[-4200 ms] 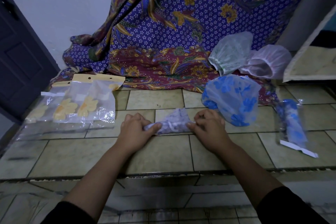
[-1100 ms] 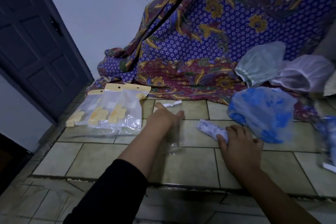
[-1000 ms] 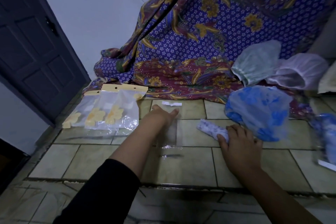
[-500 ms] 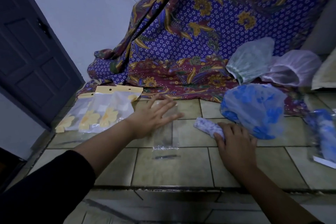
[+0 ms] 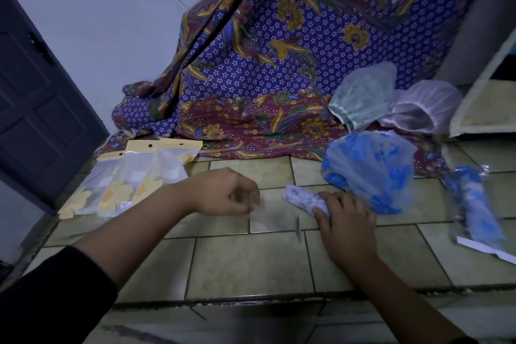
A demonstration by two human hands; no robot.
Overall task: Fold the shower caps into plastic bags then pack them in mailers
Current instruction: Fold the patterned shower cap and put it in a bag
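right hand (image 5: 346,220) is gripping the rolled shower cap (image 5: 303,199) | blue floral cap (image 5: 371,173) is crowding just behind it | left hand (image 5: 223,193) is sitting curled over the clear bag (image 5: 272,218), blurred, hold unclear

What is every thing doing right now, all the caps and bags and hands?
Rolled cap: rolled up, gripped by right hand.
Clear bag: flat on tiles, empty.
Left hand: fingers curled at the bag's edge; grip blurred.
Blue cap: unfolded, puffy.
Green cap: unfolded.
White cap: unfolded.
Bagged cap: rolled, inside its bag.
Yellow-flower bags: lying flat, overlapped.
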